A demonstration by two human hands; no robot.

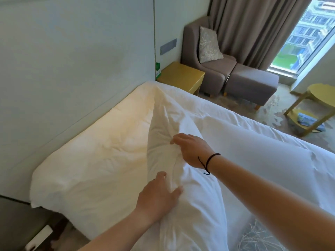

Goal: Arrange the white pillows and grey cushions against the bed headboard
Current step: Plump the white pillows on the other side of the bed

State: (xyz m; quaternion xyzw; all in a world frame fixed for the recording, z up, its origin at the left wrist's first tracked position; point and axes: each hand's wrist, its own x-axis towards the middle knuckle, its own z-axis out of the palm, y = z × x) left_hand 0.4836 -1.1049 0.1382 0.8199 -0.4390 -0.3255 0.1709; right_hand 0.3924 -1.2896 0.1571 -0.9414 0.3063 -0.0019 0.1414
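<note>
A white pillow (190, 200) stands on its edge on the bed, running from bottom centre up toward the headboard wall (72, 60). My right hand (192, 151) pinches its upper edge, fingers curled into the fabric. My left hand (159, 194) lies against the pillow's left face lower down, fingers fairly straight. Left of the pillow, the cream-lit bed head (101, 156) lies bare along the wall. A patterned grey cushion (209, 45) leans in the armchair at the back. Part of another patterned grey cushion (257, 236) shows at the bottom right, beneath my right forearm.
A yellow nightstand (181, 76) stands beside the bed's far corner. Behind it are a grey armchair (203, 69) and footstool (252, 84), with curtains and a window beyond. A yellow round side table (315, 98) stands at the right. A dark bench (21, 223) is at bottom left.
</note>
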